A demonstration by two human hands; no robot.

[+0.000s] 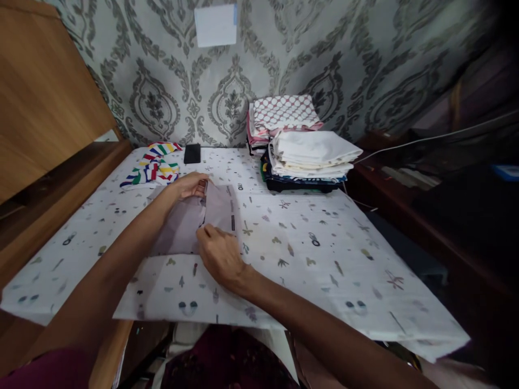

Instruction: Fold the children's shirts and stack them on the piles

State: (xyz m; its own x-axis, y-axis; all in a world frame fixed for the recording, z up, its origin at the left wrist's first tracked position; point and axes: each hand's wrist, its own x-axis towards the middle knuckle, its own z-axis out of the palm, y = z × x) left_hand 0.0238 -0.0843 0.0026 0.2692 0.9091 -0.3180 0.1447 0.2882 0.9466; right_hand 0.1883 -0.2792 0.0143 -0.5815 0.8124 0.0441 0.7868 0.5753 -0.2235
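A mauve-grey folded cloth (221, 208), with small dark print near its right edge, lies on the white patterned table cover (292, 270), left of centre. My left hand (190, 186) pinches the cloth's upper part, its fingers curled around the edge. Nearer to me, my right hand (219, 254) is closed on the lower end of the same edge. Between the two hands the edge runs as a fold, with a narrow dark-and-white strip showing. The fingertips of my right hand are partly hidden by the hand itself.
Folded white cloths (316, 148) are stacked at the back right, beside a pile topped by a red-and-white patterned cloth (286, 113). A striped cloth (156, 167) and a black flat object (192, 153) lie at the back left. Wooden furniture (52, 92) stands left.
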